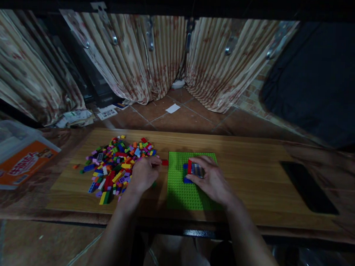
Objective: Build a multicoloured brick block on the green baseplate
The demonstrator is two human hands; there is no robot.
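Brick build (195,170): sat on the green baseplate (180,196), mid-desk (252,179).
Right hand (212,180): fingers curled over the build, clasping its top and sides.
Left hand (144,174): curled at the edge of the brick pile (114,165), fingertips by a loose red brick (165,162); whether it pinched anything could not be told.
Handling: the bricks looked light, stiff and smooth, probably best gripped by opposite side walls and pressed straight down.

On the long wooden tabletop (253,152), the heap of small multicoloured plastic bricks (114,165) lies left of the square green studded baseplate (180,194). A small red-and-blue brick stack (189,167) sits on the baseplate's far half. A flat black slab (307,185), perhaps a phone, lies far right.
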